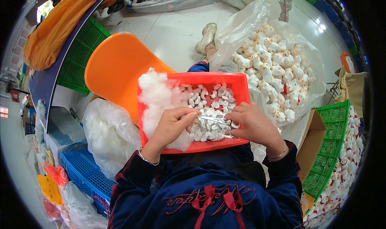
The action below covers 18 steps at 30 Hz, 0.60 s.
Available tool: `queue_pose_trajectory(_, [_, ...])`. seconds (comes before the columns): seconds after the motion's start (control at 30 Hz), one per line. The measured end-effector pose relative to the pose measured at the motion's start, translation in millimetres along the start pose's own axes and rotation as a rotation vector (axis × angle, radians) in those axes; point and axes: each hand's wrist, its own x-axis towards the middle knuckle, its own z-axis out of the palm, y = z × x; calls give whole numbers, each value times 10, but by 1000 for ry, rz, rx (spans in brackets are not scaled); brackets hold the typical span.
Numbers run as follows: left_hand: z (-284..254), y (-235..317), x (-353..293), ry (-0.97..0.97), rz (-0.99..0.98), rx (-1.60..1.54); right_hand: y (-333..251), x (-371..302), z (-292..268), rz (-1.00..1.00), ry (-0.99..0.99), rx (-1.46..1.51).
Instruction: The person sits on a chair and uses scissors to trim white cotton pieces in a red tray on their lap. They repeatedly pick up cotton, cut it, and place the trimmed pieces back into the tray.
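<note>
Tool [214, 118] of slim, shiny metal lies over the red tray [243, 88]. The right hand [255, 123] grips its handle end; the left hand [170, 127] pinches near its tip, any small piece there too hidden to tell. Steadying the tip above the tray should help.

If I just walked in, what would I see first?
Probably the bright red tray right in front of the person, with fluffy white stuffing along its left side. Up to the right, a clear bag bulges with white pieces; to the left sits an orange chair.
</note>
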Motion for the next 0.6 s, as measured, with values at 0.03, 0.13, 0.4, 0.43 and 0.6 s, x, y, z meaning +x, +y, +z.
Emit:
queue_pose_trajectory(0.03, [19,30,4,-19,-4,25,-4,4,30,8,-25,21])
queue_pose_trajectory(0.13, [99,106,-39,-50,6,73,-27,19,113,25,-72,41])
queue_pose_trajectory(0.4, [-29,34,-37,-54,76,-4,156,-67,179,35,75,341])
queue_pose_trajectory(0.43, [-34,40,-28,-63,115,8,145,-44,195,60,101,458])
queue_pose_trajectory(0.6, [155,111,1,-102,389,182,-42,255,495,179,194,1004])
